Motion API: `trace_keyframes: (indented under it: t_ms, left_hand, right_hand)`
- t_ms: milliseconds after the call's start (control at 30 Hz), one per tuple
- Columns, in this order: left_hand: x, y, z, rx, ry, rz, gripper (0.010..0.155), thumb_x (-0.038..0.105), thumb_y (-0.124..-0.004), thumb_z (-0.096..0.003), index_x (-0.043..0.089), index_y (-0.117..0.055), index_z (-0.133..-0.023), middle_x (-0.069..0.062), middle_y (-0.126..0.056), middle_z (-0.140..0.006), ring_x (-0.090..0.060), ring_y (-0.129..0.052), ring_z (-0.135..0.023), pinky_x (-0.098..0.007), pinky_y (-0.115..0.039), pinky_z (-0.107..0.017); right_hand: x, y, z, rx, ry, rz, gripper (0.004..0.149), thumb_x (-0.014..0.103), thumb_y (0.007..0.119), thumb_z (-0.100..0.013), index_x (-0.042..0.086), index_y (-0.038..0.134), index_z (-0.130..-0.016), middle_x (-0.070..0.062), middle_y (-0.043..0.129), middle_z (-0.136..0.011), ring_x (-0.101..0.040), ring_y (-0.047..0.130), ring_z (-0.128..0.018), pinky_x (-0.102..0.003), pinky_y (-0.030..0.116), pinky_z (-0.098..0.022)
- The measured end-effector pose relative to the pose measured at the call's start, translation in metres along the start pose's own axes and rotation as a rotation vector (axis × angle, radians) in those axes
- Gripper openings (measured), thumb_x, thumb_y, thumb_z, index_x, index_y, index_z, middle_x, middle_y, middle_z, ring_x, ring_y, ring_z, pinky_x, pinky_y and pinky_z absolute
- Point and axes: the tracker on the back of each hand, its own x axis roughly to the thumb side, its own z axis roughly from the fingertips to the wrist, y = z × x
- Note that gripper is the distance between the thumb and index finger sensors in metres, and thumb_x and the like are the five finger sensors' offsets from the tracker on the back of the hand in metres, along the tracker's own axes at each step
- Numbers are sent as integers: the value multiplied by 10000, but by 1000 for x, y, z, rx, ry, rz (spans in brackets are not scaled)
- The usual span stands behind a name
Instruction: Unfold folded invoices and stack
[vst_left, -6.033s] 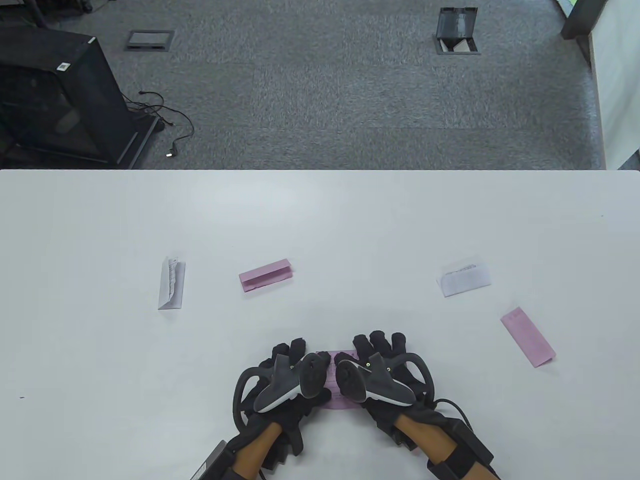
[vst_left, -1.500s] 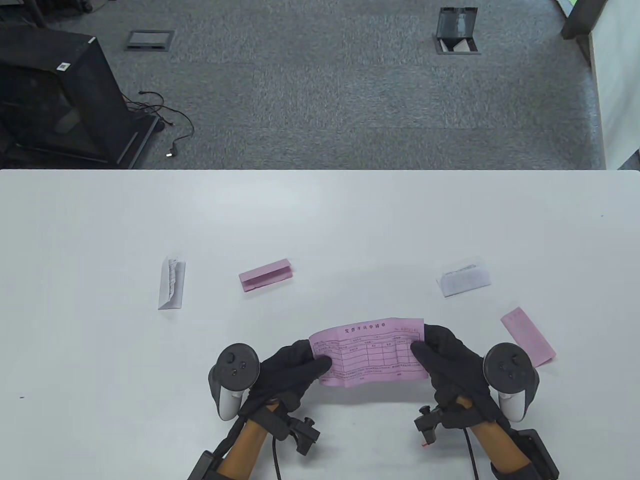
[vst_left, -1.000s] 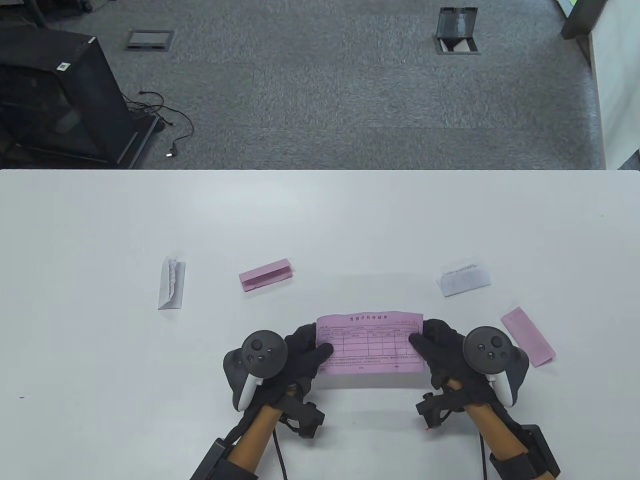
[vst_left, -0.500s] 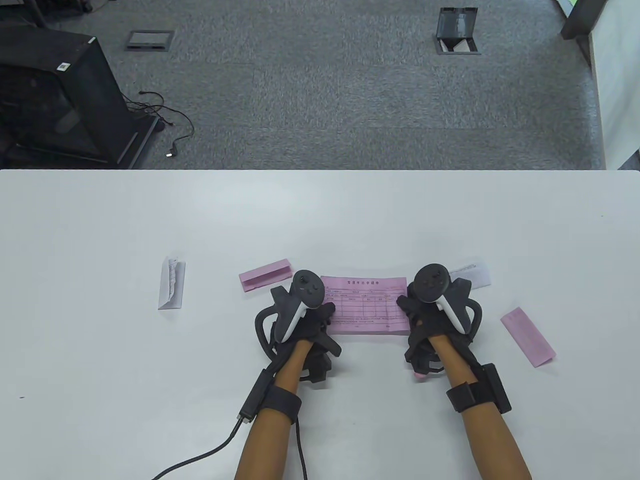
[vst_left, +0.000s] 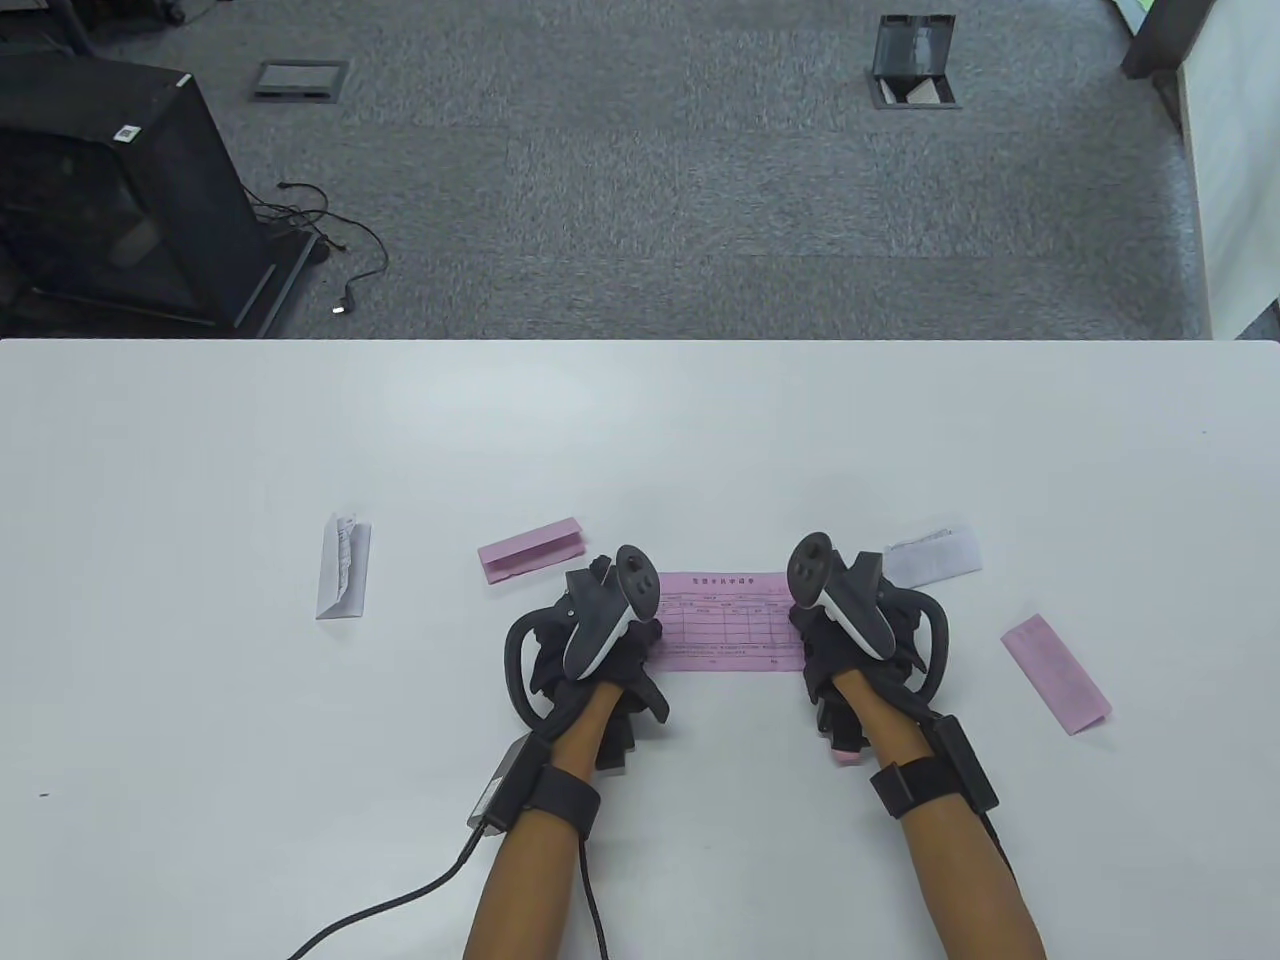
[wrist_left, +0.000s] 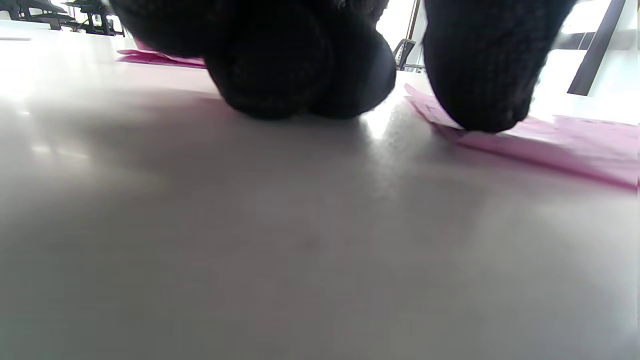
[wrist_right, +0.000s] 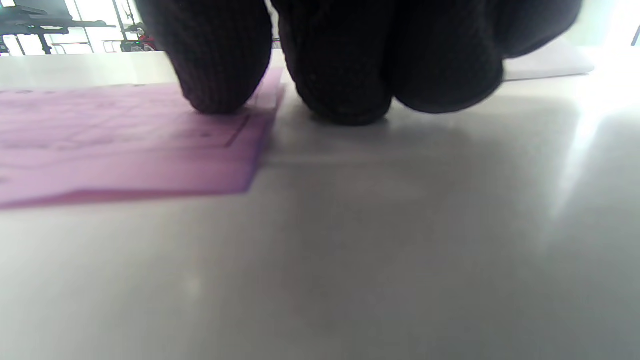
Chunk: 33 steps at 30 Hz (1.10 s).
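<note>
The unfolded pink invoice (vst_left: 728, 620) lies flat on the white table (vst_left: 640, 430), printed side up, between the two hands. The left hand (vst_left: 600, 640) rests at its left end; in the left wrist view one gloved fingertip (wrist_left: 482, 75) presses down on the paper's edge while the others sit on bare table beside it. The right hand (vst_left: 850, 630) rests at the right end, likewise with one fingertip (wrist_right: 220, 65) on the sheet. Neither hand grasps the paper; the fingers press rather than pinch.

Four folded slips lie around:
- a folded pink slip (vst_left: 531, 550) just up-left of the left hand;
- a folded white slip (vst_left: 343, 568) further left;
- a second white slip (vst_left: 935, 556) just beside the right hand's tracker (vst_left: 840, 595), partly hidden by it;
- a second pink slip (vst_left: 1056, 675) to the right, apart.
</note>
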Motion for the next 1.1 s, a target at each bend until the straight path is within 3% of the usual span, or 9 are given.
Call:
trace_keyframes:
  t_ms: [300,533,600,833,933,1033,1100]
  left_hand:
    - [1,0,7,17,-30,8,847,539,-904,-401,178,-574,-1092,-28,-962,-675,-240,-947,-532,-404,-799,-447]
    - [-15,14,36,90,-95,82,781,536,-838,-455,151,-581,-1085,-120,-926,-847,-338,-915,-713,-482,-766,-535]
    - [-23,14,49,113,-113,147,767,530,-836,-460,153,-591,-1082,-130,-917,-862,-348,-905,-727,-491,-759,-541]
    - [-57,8,90,139,-210,246,746,531,-817,-474,155,-600,-1080,-142,-895,-898,-365,-884,-764,-510,-746,-565]
    - [-68,4,99,130,-231,316,741,520,-818,-479,142,-604,-1080,-168,-881,-916,-394,-866,-780,-536,-727,-576]
    - [-77,5,103,125,-239,332,743,526,-807,-484,143,-595,-1084,-176,-867,-933,-404,-852,-799,-546,-715,-589]
    - [-81,5,103,117,-238,342,745,526,-805,-484,142,-589,-1086,-176,-861,-940,-408,-844,-808,-552,-710,-595]
  right_hand:
    - [-13,-8,2,-2,-8,-94,532,490,794,-419,186,755,-853,-4,941,-596,-280,925,-541,-558,643,-612]
    - [-55,-57,16,-171,-87,-112,503,432,782,-450,217,715,-900,-24,903,-732,-317,878,-677,-584,593,-651]
    - [-66,-62,14,-160,-116,-67,516,420,777,-459,228,691,-930,-45,872,-805,-344,844,-742,-600,576,-659]
    - [-82,-47,-11,-114,-163,230,709,407,795,-457,374,440,-1070,-46,553,-1119,-444,543,-1013,-719,426,-702]
    - [-77,-36,-28,-85,-152,336,797,407,803,-452,412,313,-1080,-27,403,-1173,-459,422,-1062,-738,391,-705]
    - [-71,-26,-42,19,-116,413,859,412,805,-455,426,209,-1074,-21,293,-1193,-476,313,-1087,-749,355,-712]
    - [-69,-23,-50,27,-102,441,872,413,805,-455,424,187,-1071,-19,281,-1195,-479,297,-1091,-752,350,-711]
